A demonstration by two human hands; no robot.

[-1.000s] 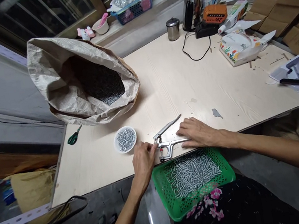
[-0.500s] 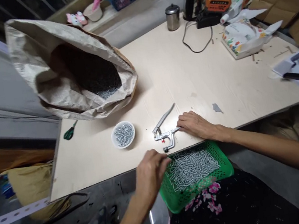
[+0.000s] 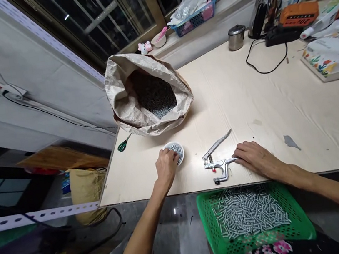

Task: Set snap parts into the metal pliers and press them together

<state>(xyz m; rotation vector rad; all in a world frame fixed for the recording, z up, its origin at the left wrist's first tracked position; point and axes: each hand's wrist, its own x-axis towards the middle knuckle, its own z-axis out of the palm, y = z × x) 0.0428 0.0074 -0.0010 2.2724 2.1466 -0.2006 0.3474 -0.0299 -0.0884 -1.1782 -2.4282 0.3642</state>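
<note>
My left hand (image 3: 166, 167) is at the near-left rim of a small white bowl (image 3: 183, 153) filled with small silvery metal pins. Its fingers are curled together over the pins, and whatever is between the fingertips is hidden. My right hand (image 3: 256, 157) rests on the table, closed around the end of the lower handle of silver snap pliers (image 3: 222, 163). The pliers lie on their side with the upper handle raised and a spring between the handles. Below the table edge, a green plastic basket (image 3: 210, 226) on my lap holds many silvery metal pins.
An open sack (image 3: 122, 104) with dark and silvery small pieces inside stands at the back left. Green-handled scissors (image 3: 123, 145) lie near the left edge. A lidded metal cup (image 3: 236, 37), a black cable (image 3: 267, 72) and a tissue pack (image 3: 331, 53) sit farther back. A grey scrap (image 3: 290, 142) lies at right.
My left hand has moved from above the basket's left edge, forward and left to the white bowl. My right hand stays on the pliers' handle. The camera view has shifted.
</note>
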